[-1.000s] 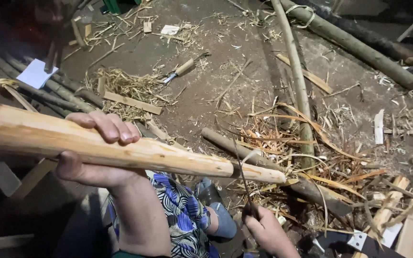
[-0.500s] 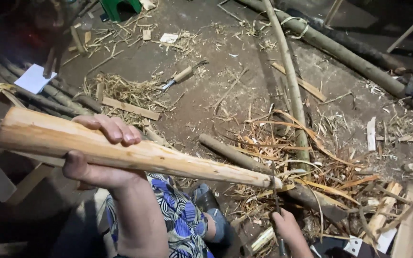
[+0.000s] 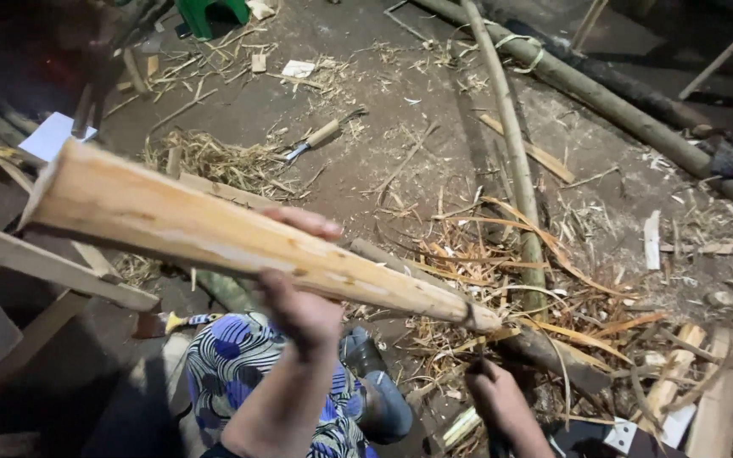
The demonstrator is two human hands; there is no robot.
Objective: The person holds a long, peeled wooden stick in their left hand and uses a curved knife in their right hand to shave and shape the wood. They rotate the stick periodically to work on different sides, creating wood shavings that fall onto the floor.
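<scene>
The left hand (image 3: pixel 299 293) grips a long tapered wooden stake (image 3: pixel 248 242) around its middle, fingers wrapped over the top and thumb under it. Compared with a second ago, the stake sits closer to the camera and tilts more steeply, thick end up at the left and narrow tip down at the right, so the tip now points toward the right hand (image 3: pixel 502 403), which has dropped lower and nearer. That suggests the work is shifting to the tip end of the stake. The right hand is closed around something dark and thin, but what it holds is too shadowed to name. Below the stake lies a patterned blue and white cloth (image 3: pixel 239 369) over the knee. Far off on the dirt floor (image 3: pixel 383 153) rests a small wooden-handled tool (image 3: pixel 320 136), among shavings (image 3: pixel 502 254) and long poles (image 3: pixel 511 127). The left edge is dark and unclear.
</scene>
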